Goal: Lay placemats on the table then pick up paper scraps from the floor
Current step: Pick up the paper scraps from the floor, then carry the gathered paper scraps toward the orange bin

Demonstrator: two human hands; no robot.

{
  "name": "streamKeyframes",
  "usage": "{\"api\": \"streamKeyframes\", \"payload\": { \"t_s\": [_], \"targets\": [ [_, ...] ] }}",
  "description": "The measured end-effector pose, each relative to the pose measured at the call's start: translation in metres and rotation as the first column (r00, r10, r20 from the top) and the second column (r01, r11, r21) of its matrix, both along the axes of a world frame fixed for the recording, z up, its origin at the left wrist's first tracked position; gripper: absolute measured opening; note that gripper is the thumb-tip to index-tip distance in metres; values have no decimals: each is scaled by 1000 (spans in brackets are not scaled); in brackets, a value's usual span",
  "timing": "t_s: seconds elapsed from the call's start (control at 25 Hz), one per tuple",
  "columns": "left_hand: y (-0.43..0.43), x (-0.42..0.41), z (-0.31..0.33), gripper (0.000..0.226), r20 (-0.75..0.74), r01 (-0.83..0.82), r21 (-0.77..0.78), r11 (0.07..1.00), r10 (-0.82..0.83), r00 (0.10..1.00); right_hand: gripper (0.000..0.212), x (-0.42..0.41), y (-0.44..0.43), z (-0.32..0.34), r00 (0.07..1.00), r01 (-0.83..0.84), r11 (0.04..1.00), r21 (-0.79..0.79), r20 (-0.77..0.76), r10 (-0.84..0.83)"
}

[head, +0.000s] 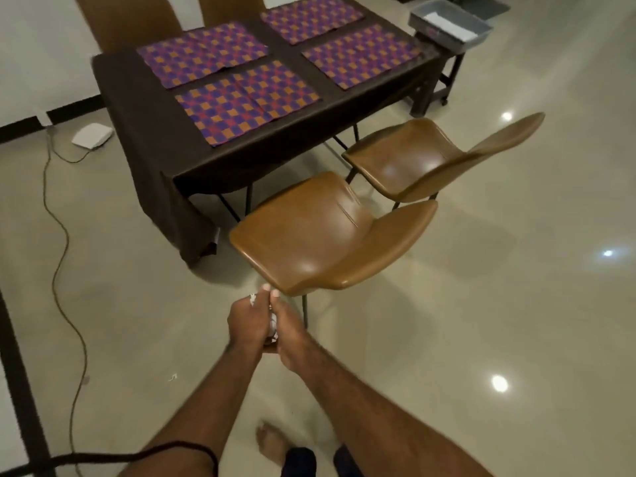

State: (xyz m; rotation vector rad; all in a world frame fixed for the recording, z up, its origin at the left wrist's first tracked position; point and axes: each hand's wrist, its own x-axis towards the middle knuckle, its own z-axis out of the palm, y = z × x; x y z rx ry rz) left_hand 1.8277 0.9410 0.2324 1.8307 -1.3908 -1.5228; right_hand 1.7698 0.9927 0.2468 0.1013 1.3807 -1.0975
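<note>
Head view: left hand [246, 321] and right hand [292, 339] press together before the near chair [309, 235], both curled round crumpled scraps [273, 326] between them; four placemats [247, 101] lie flat on the table [144, 132]; one small bit [173, 376] on the floor [481, 304].

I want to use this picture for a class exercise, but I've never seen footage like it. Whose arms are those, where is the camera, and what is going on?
There is no machine: a person wears a camera on the head, looking forward and down, so the arms are their own. The left hand and right hand press together around crumpled paper scraps. Ahead, four placemats lie on a table with a dark cloth, two brown chairs beside it. What looks like one small scrap lies on the floor.
</note>
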Motion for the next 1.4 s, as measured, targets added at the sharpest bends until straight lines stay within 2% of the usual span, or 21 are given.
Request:
{"api": "streamKeyframes", "payload": {
  "t_s": [0.24,0.36,0.6,0.76,1.0,1.4],
  "targets": [
    [63,-100,4,36,-133,75,69,995,-65,989,47,-98,66,3,985,164,985,-57,-43,-166],
    [102,-152,7,32,-140,126,55,991,-118,983,44,-148,106,4,976,215,975,-51,-33,-217],
    [177,-273,16,42,-90,315,68,947,-308,947,49,-256,190,10,935,344,932,-111,-48,-351],
    [213,-354,28,43,-167,424,82,902,-406,898,47,-329,230,20,882,451,878,-164,-70,-466],
    [228,-455,22,43,-268,537,118,835,-494,827,41,-421,257,23,813,555,808,-198,-77,-578],
    [218,-625,16,50,-281,674,211,708,-616,736,42,-580,250,15,724,670,726,-154,-81,-686]
  ]
}}
